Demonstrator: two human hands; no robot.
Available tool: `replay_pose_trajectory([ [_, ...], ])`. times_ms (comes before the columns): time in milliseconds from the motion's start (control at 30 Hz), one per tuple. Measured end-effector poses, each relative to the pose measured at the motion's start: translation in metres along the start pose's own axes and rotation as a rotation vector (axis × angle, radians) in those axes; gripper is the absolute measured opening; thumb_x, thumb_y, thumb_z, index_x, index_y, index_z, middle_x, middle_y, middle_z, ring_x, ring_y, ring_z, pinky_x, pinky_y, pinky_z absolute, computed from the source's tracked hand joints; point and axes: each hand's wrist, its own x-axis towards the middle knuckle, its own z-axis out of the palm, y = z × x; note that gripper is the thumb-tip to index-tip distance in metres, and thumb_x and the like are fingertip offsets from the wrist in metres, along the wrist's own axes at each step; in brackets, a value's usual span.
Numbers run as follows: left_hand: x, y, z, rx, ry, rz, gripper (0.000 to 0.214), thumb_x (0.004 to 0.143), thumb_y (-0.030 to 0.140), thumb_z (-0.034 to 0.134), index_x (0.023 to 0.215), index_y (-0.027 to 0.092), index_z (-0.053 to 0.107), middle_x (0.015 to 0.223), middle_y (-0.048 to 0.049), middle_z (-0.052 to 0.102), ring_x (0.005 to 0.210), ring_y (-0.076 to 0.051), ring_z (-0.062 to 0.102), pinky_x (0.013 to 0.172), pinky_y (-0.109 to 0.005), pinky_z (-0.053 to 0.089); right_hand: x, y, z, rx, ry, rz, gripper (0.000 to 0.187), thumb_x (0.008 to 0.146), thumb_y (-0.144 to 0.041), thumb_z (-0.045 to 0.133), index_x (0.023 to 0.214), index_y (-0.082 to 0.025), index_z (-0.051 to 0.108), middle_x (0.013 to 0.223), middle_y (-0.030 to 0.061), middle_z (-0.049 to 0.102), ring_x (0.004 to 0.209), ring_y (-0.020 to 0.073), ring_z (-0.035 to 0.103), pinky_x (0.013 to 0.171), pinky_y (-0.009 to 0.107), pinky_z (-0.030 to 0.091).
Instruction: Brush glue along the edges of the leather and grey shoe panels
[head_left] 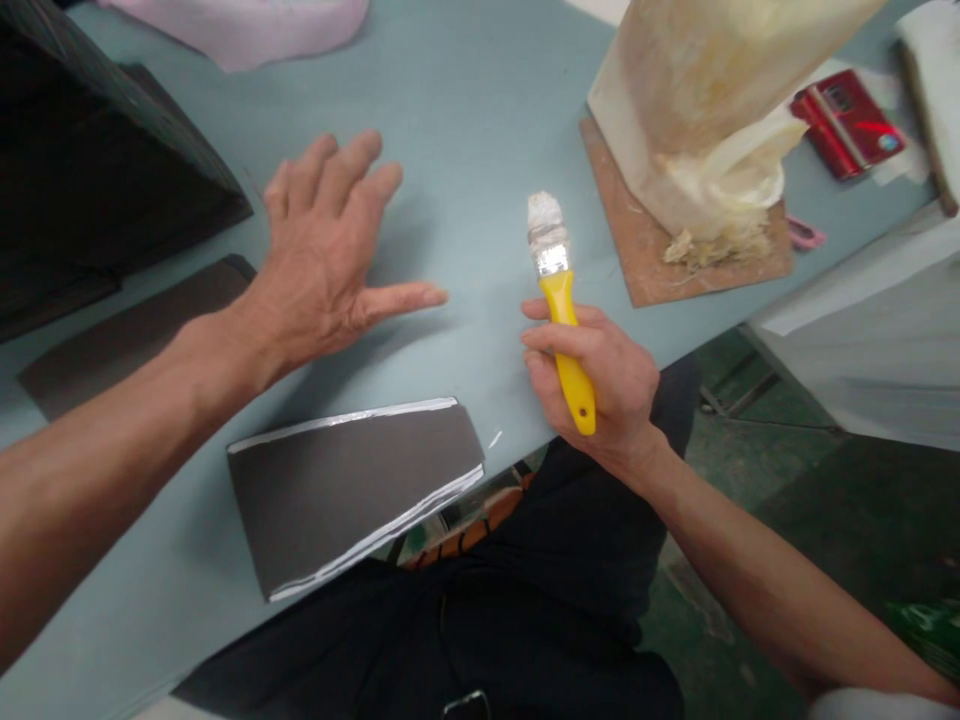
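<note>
Left hand spread flat, fingers apart, palm down above the blue-grey table at centre-left of the frame; grasping nothing, whether it touches the surface cannot be told. Right hand at centre-right, clenched around the yellow handle of a brush, bristle end up and caked in white glue. Below the left hand, at the near table edge, lies a dark grey sheet with white glue lines along its upper and lower edges; a small white fleck just right of it. More dark sheets at left. Upper right: a glue-crusted container standing on a brown board, with a red phone beyond. Pink cloth at top.
</note>
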Motion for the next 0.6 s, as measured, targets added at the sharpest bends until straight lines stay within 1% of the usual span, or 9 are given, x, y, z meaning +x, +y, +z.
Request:
replay_pose_trajectory([
  [67, -0.009, -0.004, 0.001, -0.034, -0.062, 0.082, 0.133, 0.071, 0.110, 0.033, 0.167, 0.018, 0.035, 0.181, -0.0132, 0.025, 0.168, -0.046, 0.013, 0.136, -0.068, 0.007, 0.000, 0.000, 0.000, 0.007, 0.006, 0.001, 0.019, 0.100, -0.015, 0.064, 0.116, -0.026, 0.064, 0.114, 0.0063, 0.083, 0.107, 0.0199, 0.082, 0.090, 0.031, 0.066],
  [133, -0.020, -0.010, 0.005, -0.058, -0.100, 0.109, 0.134, 0.067, 0.111, 0.037, 0.167, 0.022, 0.037, 0.181, -0.0112, 0.026, 0.168, -0.047, 0.014, 0.136, -0.068, 0.007, 0.001, -0.001, 0.000, 0.017, 0.004, 0.004, 0.020, 0.100, -0.014, 0.064, 0.116, -0.025, 0.064, 0.115, 0.0070, 0.083, 0.107, 0.0202, 0.082, 0.091, 0.031, 0.066],
  [233, -0.033, -0.016, 0.013, -0.026, -0.130, 0.175, 0.140, 0.066, 0.112, 0.034, 0.165, 0.015, 0.038, 0.180, -0.0187, 0.026, 0.166, -0.052, 0.016, 0.133, -0.073, 0.008, 0.000, -0.001, -0.001, 0.012, -0.013, 0.008, 0.021, 0.099, -0.013, 0.065, 0.116, -0.026, 0.065, 0.115, 0.0066, 0.083, 0.108, 0.0208, 0.081, 0.091, 0.032, 0.066],
  [300, -0.032, -0.016, 0.015, 0.008, -0.145, 0.226, 0.141, 0.067, 0.112, 0.030, 0.164, 0.010, 0.039, 0.179, -0.0229, 0.026, 0.165, -0.053, 0.016, 0.131, -0.075, 0.008, 0.000, -0.001, -0.001, 0.002, -0.023, 0.014, 0.020, 0.100, -0.015, 0.065, 0.115, -0.027, 0.066, 0.116, 0.0060, 0.083, 0.106, 0.0212, 0.082, 0.090, 0.033, 0.067],
  [367, -0.023, -0.012, 0.012, 0.032, -0.122, 0.182, 0.135, 0.072, 0.109, 0.036, 0.165, 0.012, 0.038, 0.180, -0.0207, 0.024, 0.166, -0.052, 0.014, 0.132, -0.074, 0.005, -0.001, 0.000, -0.001, -0.004, -0.029, 0.020, 0.017, 0.100, -0.017, 0.064, 0.114, -0.027, 0.066, 0.116, 0.0059, 0.083, 0.105, 0.0215, 0.082, 0.089, 0.035, 0.067],
  [433, -0.009, -0.008, 0.003, 0.057, -0.045, 0.039, 0.123, 0.081, 0.102, 0.043, 0.166, 0.014, 0.035, 0.182, -0.0172, 0.021, 0.167, -0.047, 0.013, 0.134, -0.070, 0.005, -0.002, 0.000, -0.001, -0.008, -0.031, 0.027, 0.016, 0.101, -0.018, 0.064, 0.114, -0.027, 0.066, 0.117, 0.0060, 0.083, 0.106, 0.0217, 0.081, 0.089, 0.035, 0.067],
  [500, 0.003, -0.003, -0.007, 0.070, 0.041, -0.085, 0.110, 0.091, 0.093, 0.044, 0.166, 0.013, 0.032, 0.181, -0.0164, 0.021, 0.167, -0.040, 0.017, 0.136, -0.062, 0.010, -0.002, 0.000, 0.000, -0.004, -0.026, 0.031, 0.017, 0.100, -0.018, 0.064, 0.114, -0.027, 0.066, 0.118, 0.0057, 0.083, 0.106, 0.0215, 0.081, 0.090, 0.035, 0.067],
  [533, 0.007, 0.000, -0.010, 0.067, 0.060, -0.096, 0.110, 0.092, 0.091, 0.044, 0.166, 0.012, 0.032, 0.181, -0.0167, 0.022, 0.167, -0.037, 0.020, 0.137, -0.058, 0.012, -0.001, 0.000, 0.000, 0.000, -0.021, 0.030, 0.017, 0.100, -0.017, 0.064, 0.114, -0.027, 0.066, 0.118, 0.0058, 0.083, 0.107, 0.0212, 0.081, 0.091, 0.034, 0.067],
  [600, 0.009, 0.004, -0.010, 0.044, 0.030, -0.029, 0.116, 0.087, 0.096, 0.045, 0.166, 0.012, 0.032, 0.181, -0.0155, 0.024, 0.167, -0.035, 0.021, 0.137, -0.055, 0.013, -0.001, 0.000, 0.000, 0.004, -0.011, 0.019, 0.016, 0.101, -0.016, 0.064, 0.114, -0.026, 0.065, 0.117, 0.0069, 0.083, 0.107, 0.0206, 0.082, 0.091, 0.033, 0.067],
])
